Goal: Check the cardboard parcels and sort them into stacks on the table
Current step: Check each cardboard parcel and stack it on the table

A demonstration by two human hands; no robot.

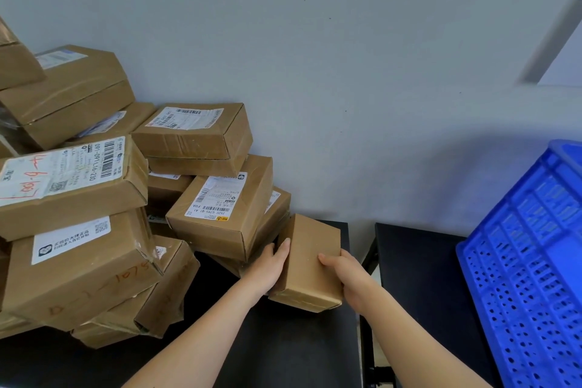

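Nearest the camera, the left hand and the right hand were curled round opposite sides of a plain parcel, held tilted over the table just right of the heaped parcels. Checking was judged under way; next, it would need turning to find a label.

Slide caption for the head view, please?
Left hand and right hand hold a plain parcel beside the parcel pile.

Parcel heap on the worktop at left; crate at right; held parcel between them.
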